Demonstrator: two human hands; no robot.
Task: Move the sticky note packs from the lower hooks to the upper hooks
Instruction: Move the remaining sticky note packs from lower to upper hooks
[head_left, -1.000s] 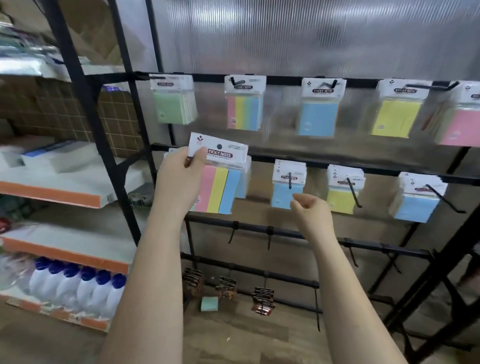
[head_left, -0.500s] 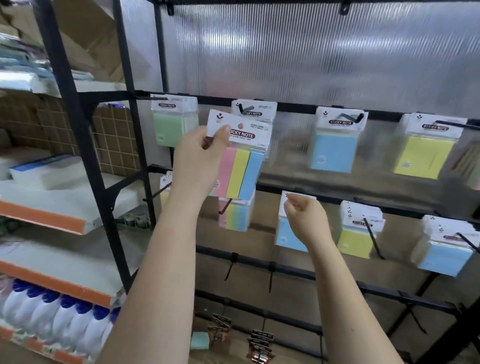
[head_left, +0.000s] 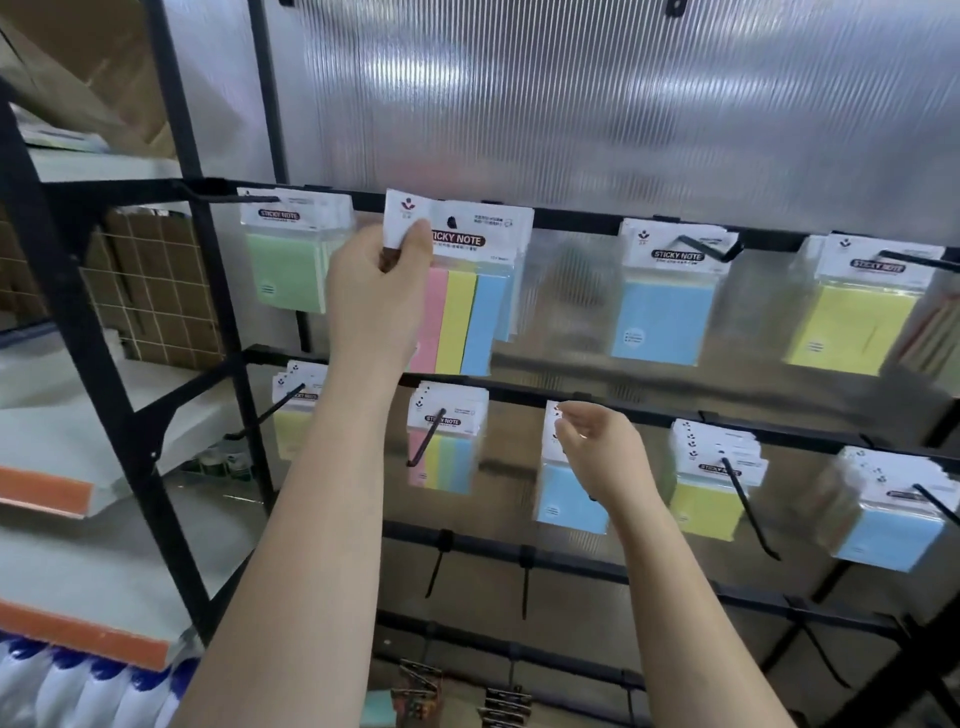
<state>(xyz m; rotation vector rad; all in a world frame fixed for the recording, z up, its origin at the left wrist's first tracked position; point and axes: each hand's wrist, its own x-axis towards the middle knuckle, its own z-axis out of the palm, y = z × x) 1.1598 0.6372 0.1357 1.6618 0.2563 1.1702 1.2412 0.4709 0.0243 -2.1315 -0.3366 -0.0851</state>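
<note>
Our left hand (head_left: 376, 291) pinches a striped sticky note pack (head_left: 462, 291) at the upper rail (head_left: 571, 221); our right hand (head_left: 597, 452) hovers loosely curled, empty.

The left hand (head_left: 376, 291) hides the held sticky note pack's (head_left: 470, 291) left side. The upper hook behind it is hidden. The far-right pack (head_left: 935, 332) is cut off and blurred.
</note>
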